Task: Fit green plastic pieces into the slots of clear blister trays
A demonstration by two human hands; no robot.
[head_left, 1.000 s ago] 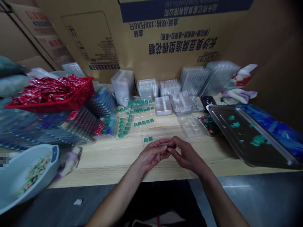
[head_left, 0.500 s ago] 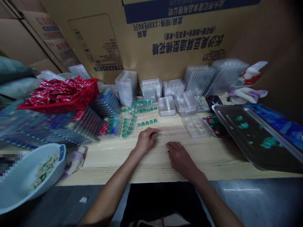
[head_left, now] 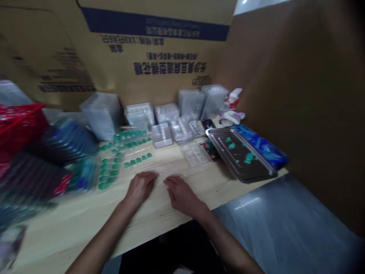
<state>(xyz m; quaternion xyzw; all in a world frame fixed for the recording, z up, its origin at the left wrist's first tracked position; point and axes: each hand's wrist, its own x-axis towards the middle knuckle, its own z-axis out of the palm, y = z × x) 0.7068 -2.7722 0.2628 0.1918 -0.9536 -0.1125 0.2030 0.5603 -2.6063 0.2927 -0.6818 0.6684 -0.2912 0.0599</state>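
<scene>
While the left hand (head_left: 139,189) and right hand (head_left: 181,196) are being rested on the table (head_left: 71,228), their fingers (head_left: 149,177) are being kept narrow and slightly curled, with nothing seen held. Rows of green pieces (head_left: 138,160) are being left at eleven o'clock, with a tray (head_left: 225,160) being kept at two o'clock.

A cramped small workshop, shown by a pale wooden workbench (head_left: 80,217) backed by a printed cardboard carton (head_left: 168,85) and lined with stacked clear plastic trays (head_left: 101,116).
</scene>
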